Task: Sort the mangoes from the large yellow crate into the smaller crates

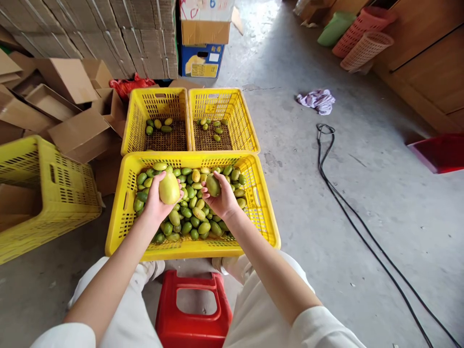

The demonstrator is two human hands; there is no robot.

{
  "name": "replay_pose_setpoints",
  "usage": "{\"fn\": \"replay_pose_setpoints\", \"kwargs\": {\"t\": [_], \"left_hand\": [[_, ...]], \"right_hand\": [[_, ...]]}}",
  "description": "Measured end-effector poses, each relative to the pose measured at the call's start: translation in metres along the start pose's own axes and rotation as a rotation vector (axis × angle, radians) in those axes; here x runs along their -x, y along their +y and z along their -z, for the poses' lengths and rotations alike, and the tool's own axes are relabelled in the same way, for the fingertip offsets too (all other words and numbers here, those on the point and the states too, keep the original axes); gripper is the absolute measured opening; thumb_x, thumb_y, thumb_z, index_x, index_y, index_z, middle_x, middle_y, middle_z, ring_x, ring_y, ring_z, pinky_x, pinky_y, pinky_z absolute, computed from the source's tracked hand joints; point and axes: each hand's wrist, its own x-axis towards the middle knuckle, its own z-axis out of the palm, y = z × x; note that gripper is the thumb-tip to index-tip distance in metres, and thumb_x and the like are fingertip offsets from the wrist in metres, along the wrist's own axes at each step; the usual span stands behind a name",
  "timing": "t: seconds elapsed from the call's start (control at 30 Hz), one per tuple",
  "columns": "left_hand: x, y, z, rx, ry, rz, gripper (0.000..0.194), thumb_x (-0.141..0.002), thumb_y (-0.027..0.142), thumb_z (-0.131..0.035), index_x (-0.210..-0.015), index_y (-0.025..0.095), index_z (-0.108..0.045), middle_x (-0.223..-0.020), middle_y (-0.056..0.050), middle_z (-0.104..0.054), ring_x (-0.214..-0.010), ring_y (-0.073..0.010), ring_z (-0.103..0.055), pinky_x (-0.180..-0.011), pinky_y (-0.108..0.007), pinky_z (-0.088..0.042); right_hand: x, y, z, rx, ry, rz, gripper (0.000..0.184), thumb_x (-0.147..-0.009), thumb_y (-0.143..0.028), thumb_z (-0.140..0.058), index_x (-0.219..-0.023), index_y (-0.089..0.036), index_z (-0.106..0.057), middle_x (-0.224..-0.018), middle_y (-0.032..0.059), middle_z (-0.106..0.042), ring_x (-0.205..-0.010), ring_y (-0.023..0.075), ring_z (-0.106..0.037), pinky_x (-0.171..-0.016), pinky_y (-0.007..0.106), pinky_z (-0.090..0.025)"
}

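**Fruit [199, 213] all over the front crate [192, 252], plus one in each hand**

So the bulk of the green and yellowish ones are heaped in that yellow front crate, right up against the person's shins. My guess is it's parked there so neither arm has to stretch much. Can't tell what's under it, though.

Both hands are out over the heap, apart from each other. The left hand [159, 205] has its fingers wrapped round a big yellow-green fruit [169, 188], thumb up along the side; it's a plump one, so it probably needs that full cradle. The right hand [225, 197] is curled round a smaller dark green fruit [213, 185]. Both are held with a good bit of skin showing up top, which seems handy for looking them over. Holding them low over the pile also means a slip would likely just land on other fruit.

Behind that, the back left crate [131, 121] and back right crate [244, 116] stand side by side, each with just a few pieces on the bottom. Tucked in that close, they're presumably reachable by leaning forward a little.

The red stool [194, 328] sits between the person's legs. Feet are spread either side, which probably lets them get in nearer the front crate.
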Motion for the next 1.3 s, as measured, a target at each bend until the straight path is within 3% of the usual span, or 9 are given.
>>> {"fn": "replay_pose_setpoints", "kwargs": {"t": [0.13, 0.27, 0.43, 0.5, 0.67, 0.83, 1.0, 1.1, 1.3], "left_hand": [[0.000, 0.003, 0.001, 0.013, -0.054, 0.019, 0.033, -0.090, 0.047, -0.089, -0.093, 0.020, -0.071, -0.083, -0.003, -0.069, -0.070, -0.0146, -0.067, -0.060, -0.022, -0.058], [0.002, 0.004, -0.003, 0.012, -0.013, 0.009, 0.025, -0.096, 0.043, -0.083, -0.101, 0.019, -0.076, -0.087, -0.003, -0.074, -0.065, -0.0129, -0.066, -0.058, -0.022, -0.060], [0.016, 0.010, -0.019, 0.049, 0.065, 0.104, 0.037, -0.116, 0.042, -0.054, -0.108, 0.014, -0.078, -0.079, -0.005, -0.072, -0.063, -0.0143, -0.070, -0.057, -0.021, -0.062], [0.019, 0.012, -0.023, 0.052, 0.081, 0.120, 0.040, -0.119, 0.041, -0.050, -0.106, 0.014, -0.076, -0.079, -0.006, -0.074, -0.063, -0.0152, -0.072, -0.056, -0.022, -0.062], [0.020, 0.013, -0.024, 0.060, 0.120, 0.158, 0.045, -0.122, 0.045, -0.048, -0.098, 0.017, -0.073, -0.079, -0.009, -0.075, -0.060, -0.0147, -0.071, -0.055, -0.020, -0.061], [0.018, 0.011, -0.024, 0.026, 0.100, 0.158, 0.040, -0.121, 0.040, -0.048, -0.104, 0.016, -0.075, -0.087, -0.009, -0.080, -0.063, -0.0162, -0.073, -0.055, -0.022, -0.060], [0.014, 0.006, -0.020, 0.006, 0.119, 0.123, 0.026, -0.116, 0.036, -0.061, -0.109, 0.017, -0.077, -0.091, -0.005, -0.083, -0.066, -0.0143, -0.072, -0.065, -0.024, -0.064], [0.013, 0.005, -0.020, -0.012, 0.108, 0.138, 0.029, -0.116, 0.040, -0.061, -0.110, 0.017, -0.078, -0.089, -0.006, -0.082, -0.065, -0.0148, -0.070, -0.068, -0.025, -0.065], [0.012, 0.006, -0.018, -0.077, 0.144, 0.171, 0.037, -0.117, 0.048, -0.057, -0.110, 0.019, -0.078, -0.082, -0.003, -0.077, -0.060, -0.0165, -0.069, -0.080, -0.035, -0.072]], "right_hand": [[-0.002, 0.001, 0.002, -0.023, 0.032, 0.004, 0.015, -0.105, -0.036, -0.075, -0.096, -0.026, -0.068, -0.082, 0.0015, -0.072, -0.070, 0.0159, -0.067, -0.047, 0.020, -0.045], [-0.002, 0.002, 0.000, -0.049, 0.067, -0.008, 0.009, -0.105, -0.035, -0.073, -0.100, -0.028, -0.071, -0.082, 0.0012, -0.072, -0.073, 0.0176, -0.068, -0.047, 0.019, -0.045], [0.001, 0.001, -0.001, -0.090, 0.038, -0.049, 0.008, -0.104, -0.035, -0.069, -0.103, -0.027, -0.073, -0.080, -0.0002, -0.071, -0.070, 0.0161, -0.068, -0.049, 0.018, -0.051], [0.002, 0.000, -0.001, -0.068, 0.008, -0.047, 0.010, -0.102, -0.035, -0.072, -0.102, -0.026, -0.073, -0.078, -0.0004, -0.070, -0.069, 0.0153, -0.067, -0.051, 0.017, -0.053], [0.004, -0.001, -0.005, -0.045, 0.026, -0.036, 0.016, -0.109, -0.036, -0.066, -0.099, -0.024, -0.073, -0.076, 0.0004, -0.071, -0.066, 0.0142, -0.065, -0.052, 0.016, -0.052], [0.008, -0.001, -0.011, -0.039, 0.089, -0.017, 0.026, -0.115, -0.033, -0.057, -0.099, -0.024, -0.075, -0.072, 0.0004, -0.072, -0.066, 0.0155, -0.065, -0.054, 0.018, -0.053], [0.005, 0.000, -0.010, -0.026, 0.105, -0.015, 0.020, -0.114, -0.033, -0.061, -0.099, -0.024, -0.071, -0.079, 0.0013, -0.076, -0.062, 0.0147, -0.061, -0.054, 0.020, -0.052], [0.002, 0.001, -0.009, -0.015, 0.126, -0.024, 0.017, -0.114, -0.035, -0.062, -0.103, -0.026, -0.070, -0.082, 0.0006, -0.075, -0.063, 0.0161, -0.061, -0.054, 0.022, -0.054], [0.003, 0.000, -0.010, -0.079, 0.154, -0.079, 0.032, -0.120, -0.043, -0.050, -0.103, -0.025, -0.070, -0.077, 0.0018, -0.070, -0.068, 0.0179, -0.064, -0.054, 0.021, -0.054]]}}
